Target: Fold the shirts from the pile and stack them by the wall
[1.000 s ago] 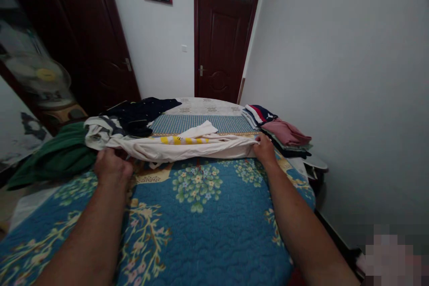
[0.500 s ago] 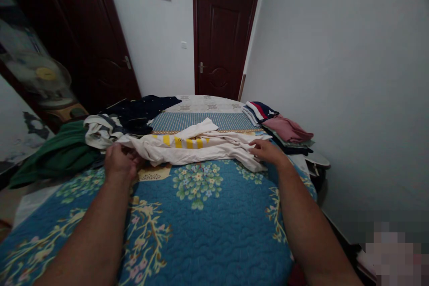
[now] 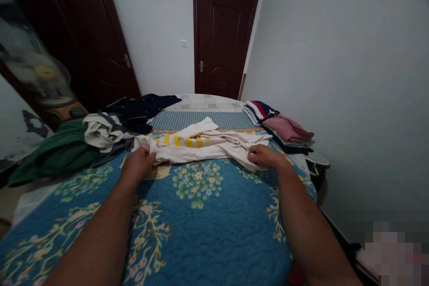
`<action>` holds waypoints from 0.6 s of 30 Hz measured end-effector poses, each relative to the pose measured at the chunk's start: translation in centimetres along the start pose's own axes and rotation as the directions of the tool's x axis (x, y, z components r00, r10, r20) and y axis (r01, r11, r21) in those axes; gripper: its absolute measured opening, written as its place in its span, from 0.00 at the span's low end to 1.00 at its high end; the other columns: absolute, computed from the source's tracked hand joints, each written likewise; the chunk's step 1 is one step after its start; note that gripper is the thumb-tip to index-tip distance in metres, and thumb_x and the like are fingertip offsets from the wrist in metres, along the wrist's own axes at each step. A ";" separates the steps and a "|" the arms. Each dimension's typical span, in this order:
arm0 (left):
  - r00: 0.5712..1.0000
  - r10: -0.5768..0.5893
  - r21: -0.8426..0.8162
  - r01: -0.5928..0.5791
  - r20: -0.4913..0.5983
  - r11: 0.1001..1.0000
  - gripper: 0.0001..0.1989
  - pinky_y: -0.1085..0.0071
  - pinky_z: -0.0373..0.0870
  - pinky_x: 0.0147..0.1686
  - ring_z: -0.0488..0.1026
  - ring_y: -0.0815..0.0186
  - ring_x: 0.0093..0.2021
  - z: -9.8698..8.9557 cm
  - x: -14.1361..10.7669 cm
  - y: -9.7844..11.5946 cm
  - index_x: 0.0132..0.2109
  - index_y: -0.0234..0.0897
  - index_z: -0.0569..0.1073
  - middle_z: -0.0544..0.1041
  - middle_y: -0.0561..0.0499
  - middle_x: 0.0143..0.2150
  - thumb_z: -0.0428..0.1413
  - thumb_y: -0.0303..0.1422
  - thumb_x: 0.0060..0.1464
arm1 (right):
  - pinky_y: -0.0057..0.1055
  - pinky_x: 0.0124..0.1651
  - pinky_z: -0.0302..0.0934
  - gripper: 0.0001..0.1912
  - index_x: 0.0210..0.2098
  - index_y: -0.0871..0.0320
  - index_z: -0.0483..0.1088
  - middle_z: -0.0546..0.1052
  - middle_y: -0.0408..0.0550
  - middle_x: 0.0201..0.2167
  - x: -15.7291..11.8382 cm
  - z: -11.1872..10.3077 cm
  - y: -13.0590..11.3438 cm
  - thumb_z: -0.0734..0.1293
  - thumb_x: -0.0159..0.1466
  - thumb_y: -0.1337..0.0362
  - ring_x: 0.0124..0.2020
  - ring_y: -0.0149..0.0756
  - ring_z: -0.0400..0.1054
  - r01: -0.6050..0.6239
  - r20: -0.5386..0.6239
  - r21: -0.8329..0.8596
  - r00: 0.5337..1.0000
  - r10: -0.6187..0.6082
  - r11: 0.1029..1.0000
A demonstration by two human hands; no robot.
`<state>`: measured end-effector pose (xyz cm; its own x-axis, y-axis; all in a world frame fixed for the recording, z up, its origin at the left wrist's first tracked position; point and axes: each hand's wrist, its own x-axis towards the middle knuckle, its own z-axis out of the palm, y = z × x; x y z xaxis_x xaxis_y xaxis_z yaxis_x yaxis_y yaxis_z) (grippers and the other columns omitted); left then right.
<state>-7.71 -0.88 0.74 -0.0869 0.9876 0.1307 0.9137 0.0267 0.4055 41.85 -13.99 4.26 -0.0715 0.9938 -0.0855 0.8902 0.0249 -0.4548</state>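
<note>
A white shirt point(image 3: 201, 153) with a yellow print lies bunched lengthwise across the blue floral quilt point(image 3: 208, 232). One sleeve points toward the far side. My left hand point(image 3: 142, 161) is closed on the shirt's left end, fingers curled into the cloth. At the shirt's right end, my right hand point(image 3: 263, 156) pinches the near edge of the fabric. Some fingertips of both hands are hidden by the cloth and by the hands themselves.
Loose clothes lie at the left: a green garment point(image 3: 60, 154), a striped garment point(image 3: 105, 132) and a dark navy garment point(image 3: 140, 109). A stack of folded clothes point(image 3: 288, 128) sits at the bed's right edge, near the wall point(image 3: 351, 76).
My left hand has moved right, drawing in the shirt's left end, away from the striped garment. My right hand has lowered slightly and closed on the shirt's near edge.
</note>
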 end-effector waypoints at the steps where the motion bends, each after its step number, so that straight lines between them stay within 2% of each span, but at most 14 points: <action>1: 0.999 -0.016 0.037 0.014 0.046 0.999 0.22 0.59 0.73 0.45 0.81 0.44 0.47 -0.1 -0.1 0.1 0.43 0.36 0.80 0.84 0.36 0.43 0.51 0.49 0.62 | 0.31 0.39 0.59 0.09 0.32 0.57 0.78 0.81 0.49 0.33 0.3 0.1 0.1 0.66 0.61 0.61 0.36 0.40 0.72 0.016 -0.075 0.003 0.997 -0.015 1.000; 3: 0.995 -0.020 0.075 0.013 0.102 0.997 0.26 0.60 0.72 0.41 0.81 0.44 0.44 -0.3 -0.4 0.3 0.40 0.37 0.80 0.84 0.36 0.40 0.50 0.55 0.63 | 0.31 0.41 0.59 0.12 0.31 0.56 0.76 0.81 0.50 0.35 0.9 0.2 0.3 0.64 0.64 0.59 0.39 0.40 0.72 0.019 -0.256 0.044 0.967 -0.007 0.999; 5: 0.995 0.011 0.076 -0.019 0.101 0.997 0.27 0.62 0.71 0.40 0.81 0.45 0.45 -0.4 -0.6 0.7 0.44 0.37 0.79 0.84 0.36 0.42 0.51 0.56 0.61 | 0.31 0.40 0.60 0.14 0.31 0.55 0.74 0.81 0.50 0.35 1.4 0.3 0.5 0.61 0.66 0.57 0.38 0.40 0.72 -0.041 -0.410 0.148 0.907 0.099 0.988; 7: 0.996 0.042 0.050 -0.046 0.084 0.998 0.25 0.63 0.71 0.40 0.81 0.47 0.46 -0.6 -0.7 1.0 0.48 0.36 0.79 0.84 0.37 0.45 0.54 0.52 0.60 | 0.32 0.38 0.60 0.16 0.31 0.55 0.73 0.80 0.49 0.33 1.6 0.2 0.6 0.59 0.68 0.55 0.34 0.39 0.71 -0.106 -0.474 0.286 0.848 0.236 0.952; 8: 0.996 0.052 0.024 -0.054 0.074 0.998 0.24 0.64 0.71 0.41 0.81 0.47 0.46 -0.6 -0.7 1.2 0.50 0.35 0.79 0.84 0.37 0.46 0.54 0.50 0.60 | 0.32 0.37 0.60 0.16 0.32 0.55 0.72 0.80 0.49 0.32 1.4 0.1 0.5 0.59 0.68 0.54 0.32 0.38 0.71 -0.118 -0.468 0.342 0.839 0.278 0.932; 9: 0.997 0.053 -0.012 -0.052 0.062 0.999 0.23 0.64 0.72 0.41 0.81 0.48 0.46 -0.7 -0.7 1.2 0.50 0.34 0.79 0.84 0.37 0.46 0.54 0.48 0.60 | 0.32 0.36 0.61 0.17 0.33 0.55 0.72 0.79 0.48 0.31 1.2 -0.1 0.4 0.60 0.68 0.52 0.31 0.38 0.71 -0.113 -0.440 0.379 0.852 0.286 0.919; 10: 0.998 0.044 -0.062 -0.041 0.045 0.997 0.22 0.64 0.72 0.41 0.81 0.49 0.45 -0.8 -0.8 1.3 0.50 0.34 0.79 0.84 0.38 0.45 0.54 0.47 0.60 | 0.31 0.36 0.61 0.17 0.34 0.55 0.73 0.79 0.48 0.32 0.9 -0.2 0.2 0.62 0.68 0.49 0.31 0.38 0.71 -0.090 -0.397 0.390 0.882 0.255 0.916; 12: 1.000 0.003 -0.200 -0.001 0.009 0.980 0.22 0.64 0.73 0.40 0.81 0.50 0.42 -0.9 -0.8 1.3 0.50 0.33 0.80 0.84 0.40 0.42 0.56 0.45 0.58 | 0.31 0.37 0.62 0.20 0.37 0.55 0.75 0.80 0.47 0.34 0.2 -0.3 -0.5 0.67 0.66 0.44 0.34 0.39 0.72 -0.012 -0.277 0.357 0.954 0.118 0.934; 13: 1.000 -0.028 -0.285 0.025 -0.008 0.958 0.22 0.64 0.73 0.39 0.80 0.52 0.40 -1.0 -0.8 1.3 0.50 0.34 0.80 0.84 0.42 0.40 0.57 0.44 0.57 | 0.31 0.38 0.63 0.21 0.39 0.55 0.76 0.81 0.47 0.36 0.0 -0.2 -1.0 0.69 0.64 0.43 0.36 0.39 0.73 0.026 -0.207 0.327 0.977 0.044 0.945; 15: 0.995 -0.095 -0.455 0.065 -0.043 0.888 0.21 0.64 0.73 0.37 0.79 0.54 0.35 -1.2 -0.8 1.3 0.50 0.35 0.80 0.82 0.47 0.34 0.59 0.44 0.55 | 0.32 0.42 0.65 0.22 0.43 0.55 0.78 0.82 0.47 0.40 -0.2 0.5 -2.2 0.74 0.61 0.43 0.39 0.41 0.74 0.082 -0.097 0.223 0.993 -0.062 0.971; 18: 0.975 -0.185 -0.658 0.062 -0.120 0.750 0.21 0.66 0.72 0.33 0.76 0.58 0.32 -1.8 -0.6 1.2 0.51 0.37 0.80 0.78 0.51 0.31 0.62 0.42 0.51 | 0.33 0.48 0.64 0.18 0.45 0.54 0.80 0.83 0.52 0.46 0.3 2.4 -4.0 0.78 0.57 0.55 0.47 0.45 0.75 0.095 -0.058 -0.042 0.994 -0.097 0.995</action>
<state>-7.23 -1.67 2.77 -0.3017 0.9398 0.1606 0.4186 -0.0207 0.9079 37.19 -14.02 3.92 -0.1312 0.9913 0.0107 0.8976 0.1234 -0.4233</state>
